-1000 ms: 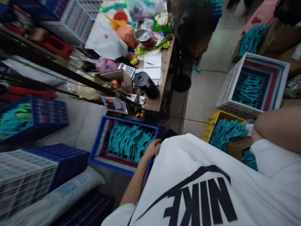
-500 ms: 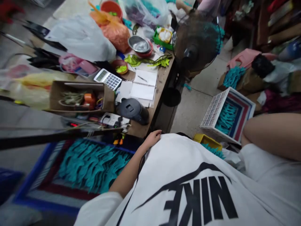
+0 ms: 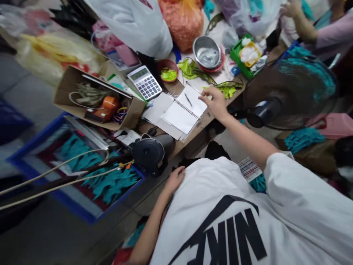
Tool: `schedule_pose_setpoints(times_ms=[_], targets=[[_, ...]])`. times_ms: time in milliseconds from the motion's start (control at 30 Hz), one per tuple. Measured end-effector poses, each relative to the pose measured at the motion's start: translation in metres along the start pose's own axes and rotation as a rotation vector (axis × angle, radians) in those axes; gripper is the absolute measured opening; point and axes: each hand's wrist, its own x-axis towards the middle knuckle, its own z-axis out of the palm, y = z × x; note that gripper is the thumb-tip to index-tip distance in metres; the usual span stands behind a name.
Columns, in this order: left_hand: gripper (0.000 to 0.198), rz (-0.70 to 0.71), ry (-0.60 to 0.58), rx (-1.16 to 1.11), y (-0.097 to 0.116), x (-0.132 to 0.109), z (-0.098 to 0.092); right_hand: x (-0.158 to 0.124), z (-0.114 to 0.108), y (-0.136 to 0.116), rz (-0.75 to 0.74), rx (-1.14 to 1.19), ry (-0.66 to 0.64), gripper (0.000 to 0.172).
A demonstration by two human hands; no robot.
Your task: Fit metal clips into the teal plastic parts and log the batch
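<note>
A spiral notebook lies spread on the table's front edge, with a pen across its white page. My right hand reaches over to the notebook's far edge, thumb and fingers pinched there; the fingertips seem to grip the page edge, though the detail is small. My left hand lies against the side of my white shirt, fingers loosely stretched, holding nothing visible. Left of the notebook are loose papers and a calculator.
A dark kettle stands near the table edge beside a cardboard box of odds and ends. A fan is at right. Blue crate holds teal pieces. Bowls and bags sit behind; another person's arm is at upper right.
My right hand has come into view and reached the notebook. My left hand stays by my shirt. The view has turned and shifted, bringing the table nearer the middle.
</note>
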Motion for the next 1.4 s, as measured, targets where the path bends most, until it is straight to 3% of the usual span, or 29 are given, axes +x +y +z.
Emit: schedule_pose_setpoints(times_ms=[100, 167, 233, 300, 400, 467, 533, 633, 767, 933, 1000, 1100, 1200, 1233, 1300, 1400], targets=[[0.045, -0.041, 0.092, 0.007, 0.044, 0.004, 0.011, 0.039, 0.047, 0.022, 0.263, -0.195, -0.323, 0.033], [0.043, -0.012, 0.122, 0.025, 0.077, 0.019, 0.014, 0.057, 0.082, 0.030, 0.340, -0.275, -0.474, 0.047], [0.043, 0.038, 0.155, 0.054, 0.107, 0.052, 0.014, 0.071, 0.111, 0.036, 0.340, -0.341, -0.597, 0.059], [0.051, 0.073, 0.204, 0.094, 0.131, 0.101, 0.008, 0.079, 0.129, 0.043, 0.310, -0.399, -0.709, 0.062], [0.075, 0.057, 0.306, 0.143, 0.145, 0.187, -0.010, 0.077, 0.129, 0.061, 0.228, -0.413, -0.745, 0.054], [0.080, 0.001, 0.372, 0.153, 0.138, 0.233, -0.023, 0.065, 0.116, 0.079, 0.170, -0.413, -0.689, 0.055], [0.079, -0.054, 0.409, 0.147, 0.121, 0.260, -0.032, 0.048, 0.100, 0.099, 0.123, -0.393, -0.580, 0.060], [0.076, -0.097, 0.427, 0.129, 0.093, 0.267, -0.033, 0.019, 0.088, 0.128, 0.102, -0.400, -0.438, 0.066], [0.086, -0.208, 0.555, 0.098, 0.072, 0.262, -0.021, -0.004, 0.099, 0.155, 0.129, -0.461, -0.382, 0.076], [0.088, -0.171, 0.693, -0.100, 0.066, 0.270, -0.012, -0.008, 0.116, 0.160, 0.120, -0.418, -0.377, 0.061], [0.083, -0.131, 0.813, -0.276, 0.065, 0.271, -0.014, -0.020, 0.115, 0.148, 0.028, -0.378, -0.427, 0.053], [0.074, -0.096, 0.982, -0.479, 0.068, 0.271, -0.019, -0.057, 0.107, 0.123, -0.276, -0.242, -0.554, 0.031], [0.084, -0.126, 1.036, -0.550, 0.076, 0.274, -0.026, -0.088, 0.096, 0.115, -0.528, -0.103, -0.594, 0.013], [0.095, -0.166, 1.042, -0.557, 0.081, 0.275, -0.028, -0.090, 0.093, 0.119, -0.508, -0.113, -0.533, 0.012], [0.113, -0.274, 1.038, -0.509, 0.091, 0.276, -0.032, -0.082, 0.089, 0.133, -0.299, -0.242, -0.321, 0.020], [0.101, -0.338, 0.978, -0.312, 0.102, 0.274, -0.033, -0.055, 0.090, 0.159, 0.093, -0.457, -0.110, 0.048]])
